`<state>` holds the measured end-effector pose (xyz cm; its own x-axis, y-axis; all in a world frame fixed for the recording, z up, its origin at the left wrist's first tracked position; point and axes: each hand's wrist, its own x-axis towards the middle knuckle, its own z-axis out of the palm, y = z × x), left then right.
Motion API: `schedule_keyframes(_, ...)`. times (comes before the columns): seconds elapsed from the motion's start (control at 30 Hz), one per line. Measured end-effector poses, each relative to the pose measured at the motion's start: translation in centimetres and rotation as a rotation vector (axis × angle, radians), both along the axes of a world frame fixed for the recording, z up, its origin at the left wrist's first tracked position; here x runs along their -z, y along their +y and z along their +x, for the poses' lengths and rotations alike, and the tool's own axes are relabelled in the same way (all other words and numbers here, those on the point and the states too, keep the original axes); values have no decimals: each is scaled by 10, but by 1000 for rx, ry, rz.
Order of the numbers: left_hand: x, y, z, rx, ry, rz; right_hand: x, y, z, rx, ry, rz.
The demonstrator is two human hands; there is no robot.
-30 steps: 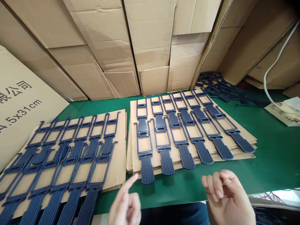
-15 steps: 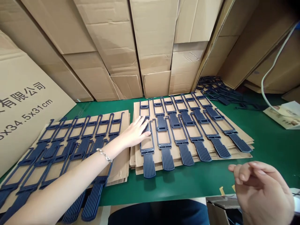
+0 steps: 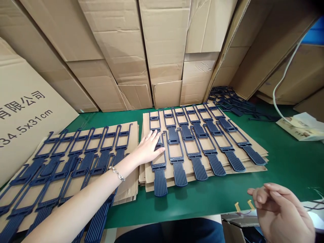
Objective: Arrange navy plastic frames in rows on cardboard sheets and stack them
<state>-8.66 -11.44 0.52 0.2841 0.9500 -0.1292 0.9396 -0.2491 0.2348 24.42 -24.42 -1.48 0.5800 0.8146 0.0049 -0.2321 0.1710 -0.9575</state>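
Splaying, clasping nothing, the left hand (image 3: pixel 148 148) overlies a likely light, stiff frame (image 3: pixel 159 167), best held by the ribbed tab (image 3: pixel 160 184) below it.

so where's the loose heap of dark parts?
Head view: the loose heap lies back right on the green table, beside the brown cardboard, mostly left of the white cable.

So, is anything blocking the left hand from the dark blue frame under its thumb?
No, nothing visible stands between them. The left hand already covers the upper left of that dark blue frame, its thumb seemingly touching it; cardboard sheets lie underneath.
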Motion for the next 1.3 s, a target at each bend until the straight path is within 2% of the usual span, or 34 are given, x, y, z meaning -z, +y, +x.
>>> schedule_keyframes(0.2,-3,-1,2,5,8,3,-7,2,-5,10,-2,-34)
schedule_keyframes(0.53,2,-7,2,-8,2,-7,7,-2,-7,-54,17,-95)
schedule_keyframes(0.83,-2,0,2,-2,-10,-45,8,1,-17,-144,-9,-149)
schedule_keyframes(1.1,-5,5,6,-22,-48,-79,8,1,-15,-154,6,-192)
schedule_keyframes(1.2,-5,7,7,-38,-93,-81,8,1,-9,-160,-37,-182)
schedule_keyframes(1.3,-7,6,8,-70,-170,-74,4,9,4,-196,-218,-175)
